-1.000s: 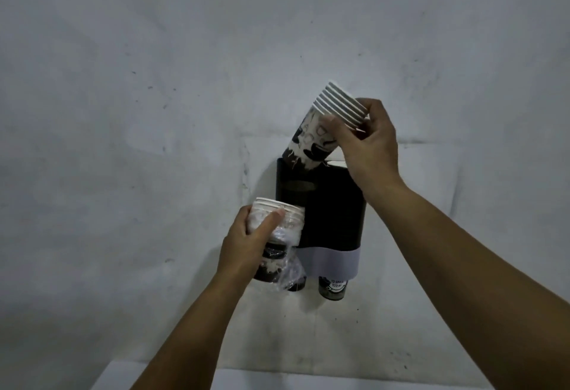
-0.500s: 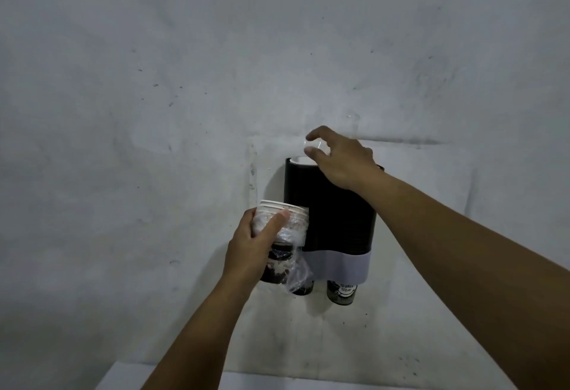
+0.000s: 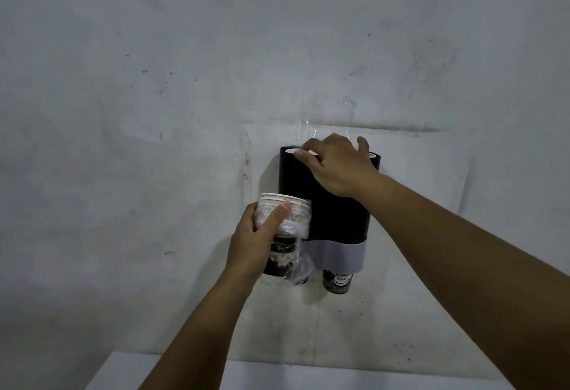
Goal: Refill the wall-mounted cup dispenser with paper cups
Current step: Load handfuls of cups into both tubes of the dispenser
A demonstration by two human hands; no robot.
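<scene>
Cup dispenser [image 3: 333, 216]: black twin-tube unit hanging on the grey wall [image 3: 154, 81], a pale grey band [image 3: 339, 255] wrapping its lower end. White cup rims [image 3: 290, 151] are showing at its top openings; a dark printed cup [image 3: 336, 281] is protruding from the right tube's bottom. Right hand [image 3: 336, 167] is resting over the top, fingers curled, pinching thin clear film [image 3: 327, 124]. Left hand [image 3: 256, 244] is gripping a plastic-wrapped stack of paper cups [image 3: 285, 235], upright, just beside the left tube. White surface [image 3: 123, 371] is lying below.
</scene>
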